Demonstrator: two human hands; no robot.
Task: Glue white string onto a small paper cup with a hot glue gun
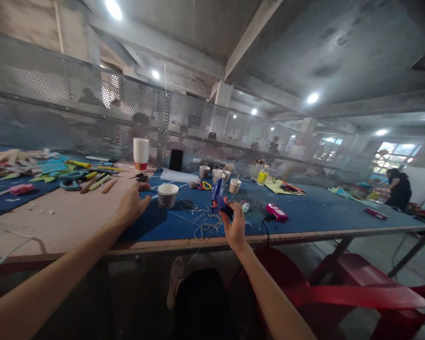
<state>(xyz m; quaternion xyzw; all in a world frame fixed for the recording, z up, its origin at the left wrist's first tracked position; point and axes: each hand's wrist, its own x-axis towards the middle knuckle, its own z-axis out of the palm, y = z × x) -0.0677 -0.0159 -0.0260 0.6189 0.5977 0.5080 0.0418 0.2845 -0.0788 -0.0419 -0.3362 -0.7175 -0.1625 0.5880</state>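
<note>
My right hand (234, 225) is closed round the handle of a blue glue gun (217, 197), held upright over the blue table mat (304, 210) near the table's front edge. My left hand (131, 204) reaches forward over the brown board (67, 219), fingers loosely stretched out and holding nothing, its fingertips close to a white paper bowl (167, 195). Thin strands and bits of wire (201, 224) lie on the mat between my hands.
A stack of white cups (140, 153) stands behind the bowl. Craft sticks, scissors and coloured scraps (74, 174) cover the left end. Small cups (234, 185), a pink box (276, 212) and a perforated metal screen (92, 118) lie further back. Red chairs (343, 283) sit at the right.
</note>
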